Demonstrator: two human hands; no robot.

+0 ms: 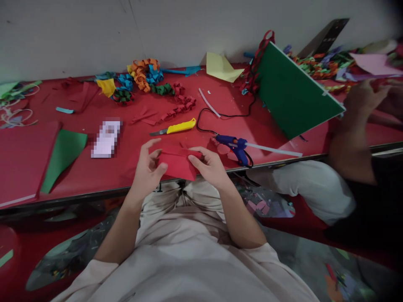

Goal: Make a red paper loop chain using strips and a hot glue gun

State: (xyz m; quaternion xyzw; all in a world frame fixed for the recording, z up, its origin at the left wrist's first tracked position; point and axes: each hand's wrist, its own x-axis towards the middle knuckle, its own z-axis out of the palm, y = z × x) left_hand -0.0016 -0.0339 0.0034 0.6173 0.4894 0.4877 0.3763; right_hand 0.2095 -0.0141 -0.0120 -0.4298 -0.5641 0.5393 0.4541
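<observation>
A folded piece of red paper (pixel 178 163) is held up at the table's front edge, above my lap. My right hand (pixel 209 165) pinches its right side, thumb on top and fingers behind. At the left side, my left hand (pixel 147 167) has its thumb against the paper and other fingers curled behind it, while the index finger sticks up. Just beyond the paper lies a yellow utility knife (pixel 181 126) with its blade out to the left. Right of my right hand rests a blue glue gun (pixel 233 147) with a long glue stick (pixel 273 150) in its back.
A green board (pixel 296 92) leans at right, near another person's hand (pixel 362 98). Paper chains (pixel 145 75) line the back by the wall. A blurred phone-like object (pixel 107 139), green paper (pixel 64 155) and a red sheet stack (pixel 25 163) lie left. A black cord (pixel 233 115) trails from the glue gun.
</observation>
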